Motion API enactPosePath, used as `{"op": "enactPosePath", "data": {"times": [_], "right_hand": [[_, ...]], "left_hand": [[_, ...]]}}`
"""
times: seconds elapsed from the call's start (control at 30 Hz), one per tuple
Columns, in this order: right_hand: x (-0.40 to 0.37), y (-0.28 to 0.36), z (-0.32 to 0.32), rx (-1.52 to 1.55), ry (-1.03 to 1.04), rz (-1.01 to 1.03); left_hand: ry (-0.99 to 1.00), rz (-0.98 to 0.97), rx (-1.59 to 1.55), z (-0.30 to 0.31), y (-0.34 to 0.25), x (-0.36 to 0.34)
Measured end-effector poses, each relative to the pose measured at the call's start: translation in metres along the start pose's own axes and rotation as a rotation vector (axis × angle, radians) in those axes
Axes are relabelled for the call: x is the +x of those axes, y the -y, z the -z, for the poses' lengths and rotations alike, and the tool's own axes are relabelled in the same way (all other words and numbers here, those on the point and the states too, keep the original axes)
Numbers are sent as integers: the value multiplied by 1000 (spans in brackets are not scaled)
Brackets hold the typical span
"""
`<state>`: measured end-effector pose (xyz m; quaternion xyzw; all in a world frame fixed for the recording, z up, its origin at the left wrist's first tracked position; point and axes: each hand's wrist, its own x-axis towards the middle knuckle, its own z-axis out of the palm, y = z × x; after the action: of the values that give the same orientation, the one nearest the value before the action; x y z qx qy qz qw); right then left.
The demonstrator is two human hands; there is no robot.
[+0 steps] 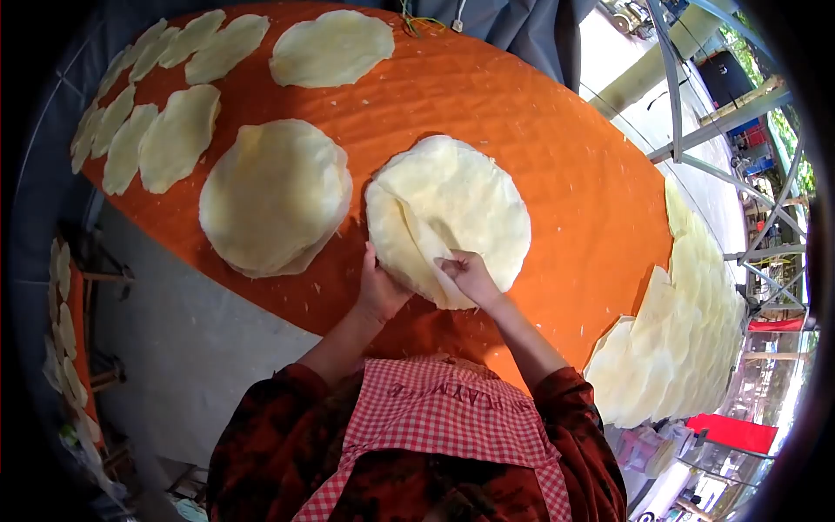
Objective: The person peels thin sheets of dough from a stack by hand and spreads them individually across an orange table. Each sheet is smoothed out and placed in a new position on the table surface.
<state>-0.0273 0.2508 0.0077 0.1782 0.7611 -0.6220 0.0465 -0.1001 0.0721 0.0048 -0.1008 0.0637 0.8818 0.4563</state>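
Observation:
A stack of thin, round, pale-yellow dough sheets lies in front of me on the orange cloth. The top sheet's near-left edge is folded up and over in a flap. My right hand pinches the lower end of that flap between thumb and fingers. At the stack's lower-left edge, my left hand grips the rim, thumb up along the side and fingertips hidden under the sheets. A second stack of round sheets sits just to the left, apart from both hands.
Single sheets lie in overlapping rows at the far left, with another sheet at the back. Many overlapped sheets cover the table's right end. Metal frame bars stand beyond it. Small crumbs dot the orange cloth.

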Motion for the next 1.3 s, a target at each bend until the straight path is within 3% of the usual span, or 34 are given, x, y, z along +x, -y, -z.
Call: {"op": "enactPosePath", "data": {"times": [0.03,0.13,0.23,0.43,0.53,0.63,0.73,0.83,1.03,1.13,1.3], "right_hand": [[-2,4,-4,-1,-16,-7],[-9,21,-13,-418,-81,222],[-14,33,-16,-489,-76,328],[-10,34,-6,-369,39,163],[-15,38,-10,-366,22,162],[-14,36,-11,-353,45,58],[-12,20,-10,-286,30,29],[-9,22,-3,-224,82,-169],[-17,16,2,-18,74,-146],[-28,6,-6,-364,-12,145],[-35,-2,-2,-345,-35,178]], "left_hand": [[-17,5,-1,1,0,-2],[-9,21,143,22,-1,-2],[-48,25,287,26,1,-7],[-23,65,438,-4,-3,-6],[-133,-20,488,11,5,2],[-36,97,510,10,0,2],[-151,-36,519,7,7,2],[-146,-79,526,4,10,4],[-226,-10,543,12,10,6],[-222,7,527,18,10,7],[-267,-11,507,18,13,5]]}}
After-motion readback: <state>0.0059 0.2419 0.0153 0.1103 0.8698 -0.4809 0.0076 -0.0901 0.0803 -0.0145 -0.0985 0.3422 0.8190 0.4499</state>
